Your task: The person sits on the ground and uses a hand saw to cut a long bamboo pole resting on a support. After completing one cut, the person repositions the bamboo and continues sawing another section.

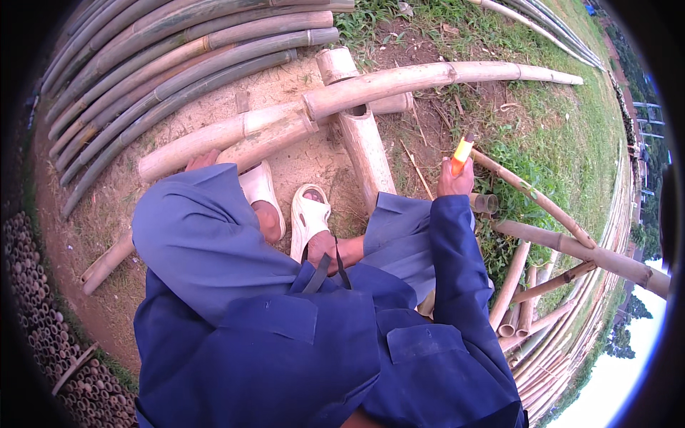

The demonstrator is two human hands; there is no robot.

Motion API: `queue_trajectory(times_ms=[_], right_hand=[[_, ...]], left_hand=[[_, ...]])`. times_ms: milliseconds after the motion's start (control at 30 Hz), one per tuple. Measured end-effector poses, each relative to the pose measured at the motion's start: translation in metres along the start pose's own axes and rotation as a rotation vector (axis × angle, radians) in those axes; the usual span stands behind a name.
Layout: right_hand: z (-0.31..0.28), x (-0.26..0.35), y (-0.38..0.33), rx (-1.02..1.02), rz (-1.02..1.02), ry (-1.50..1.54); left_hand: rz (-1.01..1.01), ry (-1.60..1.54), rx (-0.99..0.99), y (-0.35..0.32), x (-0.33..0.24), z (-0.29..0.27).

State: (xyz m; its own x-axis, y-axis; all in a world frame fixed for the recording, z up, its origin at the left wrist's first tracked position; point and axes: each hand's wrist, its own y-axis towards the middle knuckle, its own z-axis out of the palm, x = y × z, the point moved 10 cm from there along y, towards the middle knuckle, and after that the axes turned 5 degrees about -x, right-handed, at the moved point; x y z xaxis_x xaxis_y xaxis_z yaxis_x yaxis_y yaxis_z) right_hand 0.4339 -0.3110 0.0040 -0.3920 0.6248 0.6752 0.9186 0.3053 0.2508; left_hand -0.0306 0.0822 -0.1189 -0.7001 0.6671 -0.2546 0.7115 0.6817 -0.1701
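My left hand is at the near end of a thick pale bamboo pole, its fingers against the pole's side and partly hidden by my raised knee. Beside that pole lies a bamboo piece. A long curved bamboo pole runs from there to the right, across a notched bamboo support. Out to the right, my right hand is closed around an orange-and-yellow tool with a dark tip, pointing up and away. Its exact kind is unclear.
Several long green-brown bamboo poles lie at the upper left. Cut bamboo ends are stacked at the lower left. A bamboo frame stands close on the right, with more poles behind. My white sandals are beneath the work.
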Motion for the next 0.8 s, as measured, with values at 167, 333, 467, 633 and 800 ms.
queue_trajectory(times_ms=[167, 333, 467, 633, 800], right_hand=[[0.064, -0.026, -0.006, 0.328, 0.116, -0.247], [0.105, 0.09, -0.062, 0.385, -0.156, 0.143], [0.183, 0.141, -0.105, 0.661, 0.122, 0.353], [0.233, 0.133, -0.15, 0.832, 0.747, 0.567], [0.238, 0.131, -0.148, 0.788, 0.835, 0.703]], left_hand=[[0.022, 0.006, -0.045, -0.011, -0.006, -0.01], [0.022, 0.097, -0.112, -0.024, -0.012, -0.025], [0.014, 0.216, -0.267, -0.038, -0.014, -0.027], [0.152, 0.386, -0.66, -0.067, -0.037, -0.047], [-0.121, 0.061, -0.574, -0.092, -0.019, -0.054]])
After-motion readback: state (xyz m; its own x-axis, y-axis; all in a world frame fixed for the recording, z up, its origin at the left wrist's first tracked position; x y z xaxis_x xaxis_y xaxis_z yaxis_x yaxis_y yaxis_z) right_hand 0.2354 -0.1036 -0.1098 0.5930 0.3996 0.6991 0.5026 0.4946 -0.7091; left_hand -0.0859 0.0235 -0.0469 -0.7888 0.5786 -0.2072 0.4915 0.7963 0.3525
